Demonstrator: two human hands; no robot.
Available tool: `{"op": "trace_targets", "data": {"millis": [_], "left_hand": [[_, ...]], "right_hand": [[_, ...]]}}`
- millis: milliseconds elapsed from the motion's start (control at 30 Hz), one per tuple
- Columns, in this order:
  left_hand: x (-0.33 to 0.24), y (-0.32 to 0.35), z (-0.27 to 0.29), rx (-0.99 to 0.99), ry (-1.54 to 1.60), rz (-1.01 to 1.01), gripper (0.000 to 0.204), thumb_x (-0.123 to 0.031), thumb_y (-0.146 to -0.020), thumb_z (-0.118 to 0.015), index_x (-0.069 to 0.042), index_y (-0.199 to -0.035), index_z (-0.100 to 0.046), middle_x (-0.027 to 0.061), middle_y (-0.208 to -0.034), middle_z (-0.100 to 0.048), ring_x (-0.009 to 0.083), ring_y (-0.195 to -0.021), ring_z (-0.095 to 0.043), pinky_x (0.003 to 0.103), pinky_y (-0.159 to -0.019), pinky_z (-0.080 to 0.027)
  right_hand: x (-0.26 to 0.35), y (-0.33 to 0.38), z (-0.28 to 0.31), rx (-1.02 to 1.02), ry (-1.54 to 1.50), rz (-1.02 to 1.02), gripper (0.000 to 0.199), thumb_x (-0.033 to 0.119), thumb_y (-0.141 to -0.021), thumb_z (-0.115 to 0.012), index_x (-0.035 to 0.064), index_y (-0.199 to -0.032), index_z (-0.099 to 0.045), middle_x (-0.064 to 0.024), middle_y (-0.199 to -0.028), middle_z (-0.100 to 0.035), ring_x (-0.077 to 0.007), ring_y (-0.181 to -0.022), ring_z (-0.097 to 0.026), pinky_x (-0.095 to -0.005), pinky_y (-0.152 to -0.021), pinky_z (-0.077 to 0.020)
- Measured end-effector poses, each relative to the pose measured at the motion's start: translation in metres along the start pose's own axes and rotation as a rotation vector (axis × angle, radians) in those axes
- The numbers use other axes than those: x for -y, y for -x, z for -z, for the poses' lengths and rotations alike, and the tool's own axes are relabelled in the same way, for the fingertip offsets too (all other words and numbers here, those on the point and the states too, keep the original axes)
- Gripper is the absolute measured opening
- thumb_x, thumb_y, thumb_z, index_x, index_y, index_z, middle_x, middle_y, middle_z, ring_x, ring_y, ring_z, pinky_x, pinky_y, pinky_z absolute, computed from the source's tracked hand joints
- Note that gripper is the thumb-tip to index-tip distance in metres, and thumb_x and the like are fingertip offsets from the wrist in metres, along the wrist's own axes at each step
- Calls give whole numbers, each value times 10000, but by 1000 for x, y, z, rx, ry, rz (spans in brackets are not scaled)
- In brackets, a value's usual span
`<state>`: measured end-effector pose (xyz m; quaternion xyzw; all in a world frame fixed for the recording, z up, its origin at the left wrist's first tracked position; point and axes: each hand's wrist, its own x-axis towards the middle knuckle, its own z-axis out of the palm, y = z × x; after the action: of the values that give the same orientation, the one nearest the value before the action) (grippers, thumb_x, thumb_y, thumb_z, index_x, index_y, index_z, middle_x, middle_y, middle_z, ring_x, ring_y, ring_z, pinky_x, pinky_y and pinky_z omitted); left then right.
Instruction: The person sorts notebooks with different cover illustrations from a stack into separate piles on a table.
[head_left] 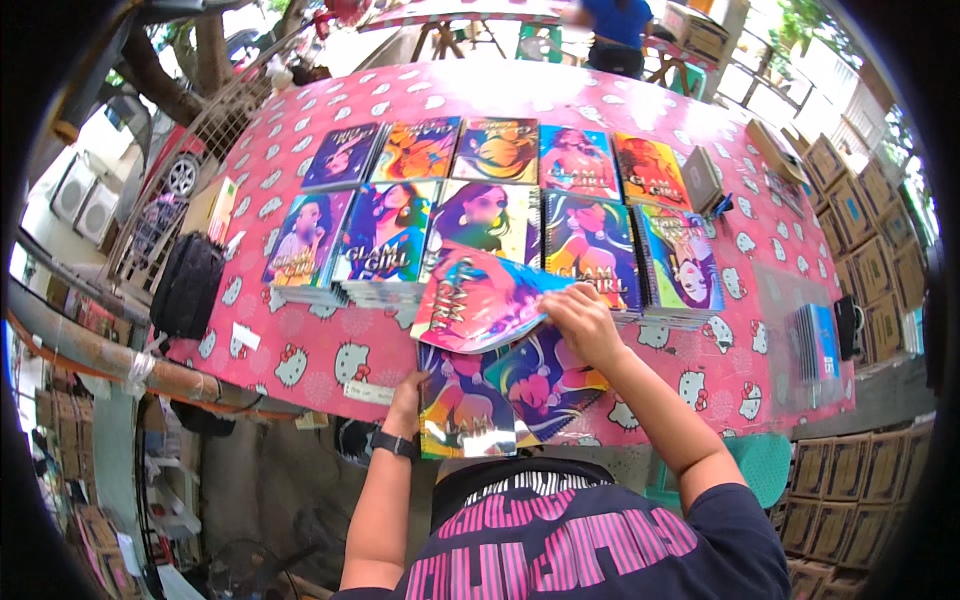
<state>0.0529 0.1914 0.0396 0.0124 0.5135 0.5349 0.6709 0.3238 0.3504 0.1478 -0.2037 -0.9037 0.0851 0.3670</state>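
My left hand (406,393), a black watch on its wrist, grips the left edge of a stack of glossy colourful notebooks (468,405) held against my body at the table's front edge. My right hand (584,322) pinches the corner of a pink-covered notebook (474,300), which is lifted and tilted above that stack. Beyond it lie two rows of spiral notebooks with bright illustrated covers (480,215), laid out in overlapping piles on the table.
The table carries a pink cloth with white cat faces (330,360). A black bag (187,285) sits at its left edge, clear-wrapped blue books (815,340) at the right. Stacked cardboard boxes (865,250) stand right. A person in blue (615,30) stands behind the table.
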Motion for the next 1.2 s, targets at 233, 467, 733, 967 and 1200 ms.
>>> {"op": "trace_targets", "data": {"millis": [233,467,733,967,1200], "left_hand": [[9,-20,41,126,-67,-74,304,-218,-903,-439,-16,-1105,-541,114,-1026,-626,242,-912,-610,379,-829,-494],[-12,6,17,373,42,-199,580,-449,-909,-450,-40,-1317,-400,111,-1274,-504,223,-1184,-471,365,-1008,-366],[3,1,12,103,-385,-318,438,-23,-714,-725,-26,-1110,-537,57,-1033,-629,151,-928,-591,299,-835,-458],[-2,5,2,93,-372,-317,443,-7,-696,-742,-9,-1086,-532,73,-1008,-634,166,-882,-609,308,-812,-479],[-5,6,10,118,-399,-375,441,-9,-695,-742,-4,-1085,-536,75,-999,-637,165,-884,-611,303,-806,-483]], "right_hand": [[56,-21,2,-206,140,-11,206,67,-739,-566,155,-914,-628,14,-888,-653,-146,-845,-583,-385,-813,-276],[123,50,-18,216,-615,-352,211,162,-710,-703,96,-902,-647,-21,-896,-660,-195,-793,-611,-378,-769,-466],[20,128,-24,-44,168,-1022,461,338,-780,-666,6,-1085,-568,-198,-982,-540,-356,-952,-478,-462,-803,-381],[45,103,15,-155,88,-1036,251,253,-847,-611,8,-807,-576,-144,-768,-559,-315,-733,-538,-399,-651,-425],[41,-69,127,-253,383,-82,157,170,-742,-648,54,-724,-544,-86,-602,-491,-272,-546,-482,-383,-525,-374]]}}
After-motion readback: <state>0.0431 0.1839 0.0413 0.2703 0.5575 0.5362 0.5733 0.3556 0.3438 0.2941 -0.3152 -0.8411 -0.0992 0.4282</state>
